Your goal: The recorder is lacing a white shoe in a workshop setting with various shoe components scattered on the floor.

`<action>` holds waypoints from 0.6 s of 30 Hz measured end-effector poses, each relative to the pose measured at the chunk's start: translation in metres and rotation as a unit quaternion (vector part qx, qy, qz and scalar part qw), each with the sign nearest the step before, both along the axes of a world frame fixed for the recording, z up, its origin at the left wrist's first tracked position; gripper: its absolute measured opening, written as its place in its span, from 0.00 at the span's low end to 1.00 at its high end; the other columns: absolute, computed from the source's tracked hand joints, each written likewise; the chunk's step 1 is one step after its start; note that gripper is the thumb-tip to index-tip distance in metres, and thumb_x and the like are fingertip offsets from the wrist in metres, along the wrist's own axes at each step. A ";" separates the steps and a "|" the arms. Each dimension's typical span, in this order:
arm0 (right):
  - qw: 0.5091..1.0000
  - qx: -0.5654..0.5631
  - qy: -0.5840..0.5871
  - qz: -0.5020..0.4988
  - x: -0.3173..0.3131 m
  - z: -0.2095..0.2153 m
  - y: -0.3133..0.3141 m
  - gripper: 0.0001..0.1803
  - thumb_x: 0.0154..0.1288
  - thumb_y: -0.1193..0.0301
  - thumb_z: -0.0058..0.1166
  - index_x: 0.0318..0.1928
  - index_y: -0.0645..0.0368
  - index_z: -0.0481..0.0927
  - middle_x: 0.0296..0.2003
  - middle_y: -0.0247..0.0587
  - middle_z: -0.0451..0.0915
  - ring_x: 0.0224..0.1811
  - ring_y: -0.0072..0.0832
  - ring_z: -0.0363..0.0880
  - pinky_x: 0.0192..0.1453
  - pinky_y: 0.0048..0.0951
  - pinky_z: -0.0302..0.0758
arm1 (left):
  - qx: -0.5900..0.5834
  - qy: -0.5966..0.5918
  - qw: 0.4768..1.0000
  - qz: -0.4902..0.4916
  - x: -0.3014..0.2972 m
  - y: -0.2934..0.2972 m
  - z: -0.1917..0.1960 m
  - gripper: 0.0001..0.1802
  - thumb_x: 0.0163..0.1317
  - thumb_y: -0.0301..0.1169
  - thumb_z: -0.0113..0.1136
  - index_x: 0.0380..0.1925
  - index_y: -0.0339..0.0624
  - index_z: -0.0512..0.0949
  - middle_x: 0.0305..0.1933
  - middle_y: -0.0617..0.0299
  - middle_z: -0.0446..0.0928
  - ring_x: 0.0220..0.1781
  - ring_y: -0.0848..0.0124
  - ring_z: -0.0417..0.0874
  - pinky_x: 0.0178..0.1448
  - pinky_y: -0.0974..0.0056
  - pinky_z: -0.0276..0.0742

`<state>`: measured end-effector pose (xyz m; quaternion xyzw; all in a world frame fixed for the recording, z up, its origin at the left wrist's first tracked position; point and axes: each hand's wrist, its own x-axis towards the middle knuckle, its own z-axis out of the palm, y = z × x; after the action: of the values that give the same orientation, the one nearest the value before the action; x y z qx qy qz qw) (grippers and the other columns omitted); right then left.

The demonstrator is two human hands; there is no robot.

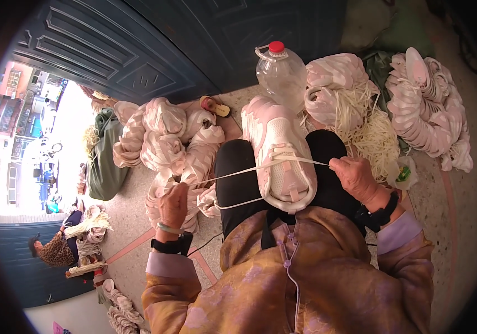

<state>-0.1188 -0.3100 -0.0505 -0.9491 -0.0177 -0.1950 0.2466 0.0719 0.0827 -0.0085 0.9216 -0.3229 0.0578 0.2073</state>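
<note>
A pale pink and white sneaker upper (266,125) lies lengthwise across my lap, its collar opening toward me. A cream shoelace (233,173) runs from its eyelets out to both sides, drawn nearly straight. My left hand (173,205) is closed on one end, out to the left of my knee. My right hand (354,175) pinches the other end, just right of the upper. Below the left strand, a loose loop of lace hangs over my left thigh. The fingertips of my left hand are partly hidden.
Bundled pink and white shoe uppers (163,133) lie on the floor at left, with more uppers (430,111) at right. Beyond my knees stands a clear plastic jug (280,69) with a red cap. Cream laces (375,142) are heaped at right. Another person (57,250) sits at far left.
</note>
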 end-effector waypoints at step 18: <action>0.964 -0.010 0.099 -0.246 -0.187 -0.081 -0.174 0.10 0.64 0.74 0.47 0.43 0.65 0.77 0.34 0.53 0.80 0.38 0.42 0.81 0.40 0.32 0.75 | 0.202 -0.131 0.935 0.261 0.057 0.230 0.006 0.13 0.65 0.38 0.49 0.29 0.42 0.76 0.25 0.46 0.76 0.30 0.47 0.78 0.32 0.51 0.70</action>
<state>-0.3061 -0.4844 -0.1310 -0.9412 0.2392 -0.1545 0.1817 0.1292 0.3123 -0.0024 0.9802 -0.1000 0.1636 -0.0501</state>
